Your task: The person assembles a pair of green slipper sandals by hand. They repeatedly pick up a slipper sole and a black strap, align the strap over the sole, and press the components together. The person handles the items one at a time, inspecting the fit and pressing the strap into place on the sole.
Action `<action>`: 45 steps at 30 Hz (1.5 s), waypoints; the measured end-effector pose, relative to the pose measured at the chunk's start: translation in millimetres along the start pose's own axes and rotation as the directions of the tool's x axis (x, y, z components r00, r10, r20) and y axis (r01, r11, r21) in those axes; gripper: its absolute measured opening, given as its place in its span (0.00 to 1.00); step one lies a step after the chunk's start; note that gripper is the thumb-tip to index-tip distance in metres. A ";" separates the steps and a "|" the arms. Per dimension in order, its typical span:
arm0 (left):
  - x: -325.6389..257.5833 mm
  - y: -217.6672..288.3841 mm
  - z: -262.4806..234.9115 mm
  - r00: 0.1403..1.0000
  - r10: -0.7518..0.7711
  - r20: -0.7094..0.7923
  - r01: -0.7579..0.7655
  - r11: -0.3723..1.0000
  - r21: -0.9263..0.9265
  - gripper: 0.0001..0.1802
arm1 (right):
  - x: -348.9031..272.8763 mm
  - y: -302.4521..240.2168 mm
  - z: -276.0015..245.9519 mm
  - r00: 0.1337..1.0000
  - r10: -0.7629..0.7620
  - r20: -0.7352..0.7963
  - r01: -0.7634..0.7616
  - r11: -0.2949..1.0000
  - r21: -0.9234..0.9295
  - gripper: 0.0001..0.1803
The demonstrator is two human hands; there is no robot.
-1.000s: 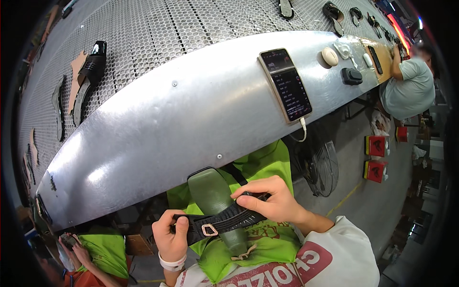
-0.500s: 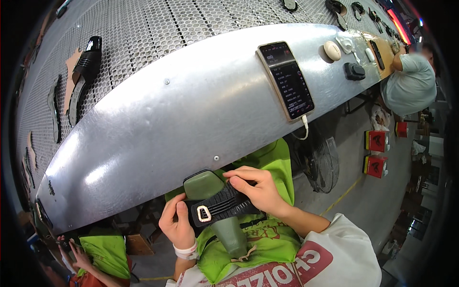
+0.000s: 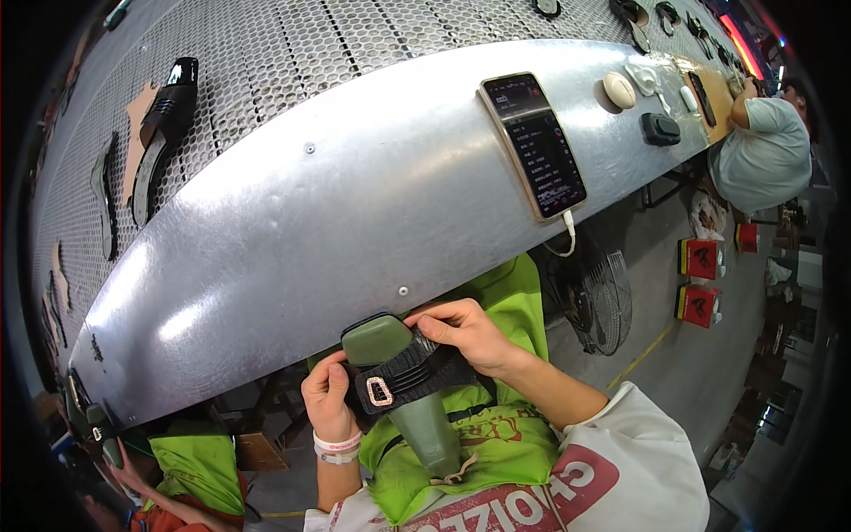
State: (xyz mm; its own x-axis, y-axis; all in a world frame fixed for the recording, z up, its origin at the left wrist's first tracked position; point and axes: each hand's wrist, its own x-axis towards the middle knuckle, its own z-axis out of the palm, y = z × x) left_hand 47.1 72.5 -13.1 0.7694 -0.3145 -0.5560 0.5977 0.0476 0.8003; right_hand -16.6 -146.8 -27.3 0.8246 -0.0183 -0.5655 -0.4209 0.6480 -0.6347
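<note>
Over my lap, against the bench edge, sits a green shoe last (image 3: 379, 344) with its narrower end toward me. A black ribbed shoe upper (image 3: 424, 376) lies across it, a sparkling rectangular buckle (image 3: 379, 391) on its left part. My left hand (image 3: 328, 403) pinches the left edge of the upper, thumb on top. On the other side my right hand (image 3: 465, 335) grips the upper's far right edge beside the last, fingers closed and thumb pressed down. The undersides of the upper and the last are hidden.
On the metal bench (image 3: 266, 239) lie a phone (image 3: 536, 146) with a white cable, a round cream case (image 3: 618, 90) and a black case (image 3: 660, 129). Shoe parts (image 3: 164, 133) rest on the mesh conveyor (image 3: 266, 53). A fan (image 3: 598, 297) stands below right. Two co-workers sit nearby.
My right hand has shifted slightly left and farther away with the upper's edge, and the upper has turned a little on the last. At lower left, a co-worker's hand now holds another green last.
</note>
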 end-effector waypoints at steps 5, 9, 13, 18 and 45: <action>-3.2 4.0 -5.8 1.000 0.010 0.002 -0.010 0.998 0.067 0.17 | -0.4 2.0 3.9 1.000 0.007 -0.004 -0.007 1.000 -0.005 0.16; -5.5 4.2 -11.5 0.999 0.046 -0.010 -0.044 0.988 0.147 0.16 | -1.6 2.3 7.7 1.000 0.007 -0.003 -0.007 1.000 -0.010 0.16; -6.0 4.8 -11.0 0.996 0.078 -0.039 -0.068 0.976 0.208 0.15 | -1.1 5.6 9.4 0.999 -0.036 -0.024 0.035 0.998 -0.049 0.15; -7.1 4.1 -13.4 0.993 0.107 -0.039 -0.095 0.966 0.241 0.15 | -6.0 0.1 15.2 0.999 -0.018 -0.042 0.017 0.999 -0.027 0.14; -25.2 8.9 -29.1 0.953 0.253 0.168 -0.192 0.931 -0.311 0.12 | -43.0 -28.6 77.3 0.930 -0.353 0.104 0.367 0.867 -0.337 0.05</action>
State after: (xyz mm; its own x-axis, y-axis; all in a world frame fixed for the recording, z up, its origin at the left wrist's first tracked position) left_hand 39.5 108.4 1.5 0.8465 -0.4465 -0.2900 0.4785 0.3992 0.7821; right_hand -10.8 -105.6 55.9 0.9546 -0.1666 -0.2468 -0.1897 0.2988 -0.9353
